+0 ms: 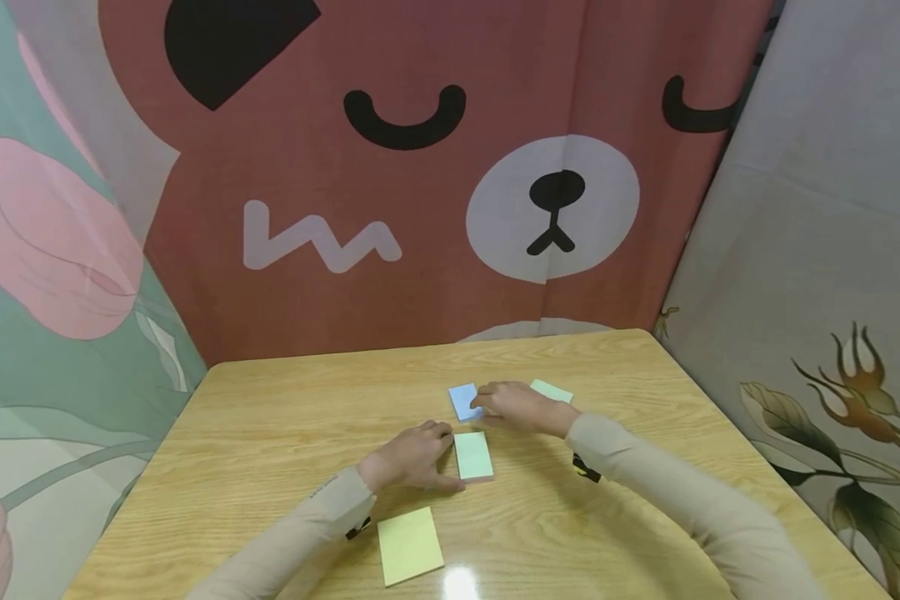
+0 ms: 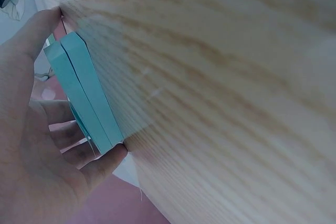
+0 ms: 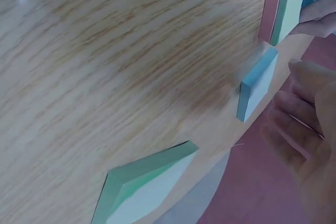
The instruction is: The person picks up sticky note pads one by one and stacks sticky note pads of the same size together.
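A small stack of sticky note pads (image 1: 473, 456), pale green on top with pink showing below, lies mid-table. My left hand (image 1: 412, 457) holds it from the left, thumb at the near end and index fingertip at the far end. Teal pad edges (image 2: 86, 90) of the stack face the left palm in the left wrist view. Farther back lies a blue sticky note pad (image 1: 464, 402). My right hand (image 1: 521, 406) hovers at its right side with relaxed fingers; in the right wrist view a gap separates them from the blue pad (image 3: 258, 86).
A green sticky note pad (image 1: 552, 391) lies behind the right hand. Nearer the front, a larger yellow sticky note pad (image 1: 410, 546) rests by the left wrist. The wooden table (image 1: 307, 400) ends at a bear-patterned curtain (image 1: 435, 308).
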`<state>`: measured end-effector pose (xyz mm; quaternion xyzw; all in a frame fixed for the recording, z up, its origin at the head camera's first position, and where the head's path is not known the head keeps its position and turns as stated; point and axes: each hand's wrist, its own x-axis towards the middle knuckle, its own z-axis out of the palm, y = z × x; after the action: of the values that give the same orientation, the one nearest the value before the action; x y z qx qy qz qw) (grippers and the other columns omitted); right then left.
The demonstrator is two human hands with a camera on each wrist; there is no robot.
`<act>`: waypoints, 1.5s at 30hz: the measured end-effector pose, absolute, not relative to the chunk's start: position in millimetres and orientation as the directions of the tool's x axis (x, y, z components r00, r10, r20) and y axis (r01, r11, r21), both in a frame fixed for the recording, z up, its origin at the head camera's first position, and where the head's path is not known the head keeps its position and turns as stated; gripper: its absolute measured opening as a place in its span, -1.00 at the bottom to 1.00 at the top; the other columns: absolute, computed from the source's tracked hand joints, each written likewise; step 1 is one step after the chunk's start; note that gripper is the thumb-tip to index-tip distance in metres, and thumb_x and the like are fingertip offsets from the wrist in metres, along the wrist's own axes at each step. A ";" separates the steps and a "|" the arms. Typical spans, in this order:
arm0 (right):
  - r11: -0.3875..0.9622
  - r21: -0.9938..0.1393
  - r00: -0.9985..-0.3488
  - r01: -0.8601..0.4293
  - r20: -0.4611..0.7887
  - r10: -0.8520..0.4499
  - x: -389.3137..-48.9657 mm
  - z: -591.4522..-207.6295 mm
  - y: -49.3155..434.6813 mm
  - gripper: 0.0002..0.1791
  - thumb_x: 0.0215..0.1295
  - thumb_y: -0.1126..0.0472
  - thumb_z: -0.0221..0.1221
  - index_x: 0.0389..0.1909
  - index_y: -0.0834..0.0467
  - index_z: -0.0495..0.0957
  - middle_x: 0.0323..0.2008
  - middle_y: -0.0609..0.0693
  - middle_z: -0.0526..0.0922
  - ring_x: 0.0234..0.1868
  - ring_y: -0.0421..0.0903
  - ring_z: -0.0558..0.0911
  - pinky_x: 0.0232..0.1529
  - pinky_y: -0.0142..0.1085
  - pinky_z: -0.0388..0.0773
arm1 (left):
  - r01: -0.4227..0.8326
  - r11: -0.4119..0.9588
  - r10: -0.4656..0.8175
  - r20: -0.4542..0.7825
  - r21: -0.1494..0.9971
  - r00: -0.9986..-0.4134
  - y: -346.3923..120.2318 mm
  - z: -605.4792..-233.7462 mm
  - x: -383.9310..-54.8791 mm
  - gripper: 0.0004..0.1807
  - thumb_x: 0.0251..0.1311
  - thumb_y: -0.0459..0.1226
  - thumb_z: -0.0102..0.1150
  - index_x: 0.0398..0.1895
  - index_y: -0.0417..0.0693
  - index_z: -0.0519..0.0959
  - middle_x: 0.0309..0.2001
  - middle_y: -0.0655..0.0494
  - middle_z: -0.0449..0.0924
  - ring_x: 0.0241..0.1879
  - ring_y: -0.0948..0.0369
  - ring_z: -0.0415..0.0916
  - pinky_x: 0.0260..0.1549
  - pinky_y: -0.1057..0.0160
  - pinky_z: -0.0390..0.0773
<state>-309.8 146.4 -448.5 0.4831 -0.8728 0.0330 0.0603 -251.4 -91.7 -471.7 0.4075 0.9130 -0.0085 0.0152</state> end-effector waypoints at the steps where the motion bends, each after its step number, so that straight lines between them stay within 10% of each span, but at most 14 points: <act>1: 0.527 0.006 -0.520 -0.850 0.146 -0.841 -310.5 -450.1 145.5 -0.70 0.36 0.18 0.26 0.04 0.21 0.64 0.01 0.10 0.66 0.02 0.02 0.62 -0.01 -0.16 0.60 | 0.747 0.665 0.746 -0.033 -0.002 -0.665 -91.9 -472.4 -251.6 -0.05 0.17 0.38 0.07 0.24 -0.30 0.50 0.26 -0.14 0.43 0.21 -0.02 0.41 0.11 0.11 0.51; 45: 0.676 -0.230 -0.683 -0.700 -0.060 -0.728 -342.2 -471.7 133.7 -0.20 0.35 -0.18 0.20 0.43 0.21 0.26 0.46 0.20 0.19 0.43 0.15 0.22 0.32 -0.02 0.30 | 0.738 0.674 0.737 -0.039 -0.033 -0.675 -90.9 -476.2 -253.4 -0.04 0.17 0.40 0.04 0.26 -0.27 0.49 0.28 -0.12 0.42 0.23 0.00 0.40 0.15 0.15 0.47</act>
<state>-342.2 133.7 -471.7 0.3914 -0.9124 0.0944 -0.0733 -253.4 -90.9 -476.2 0.4031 0.9148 -0.0230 0.0110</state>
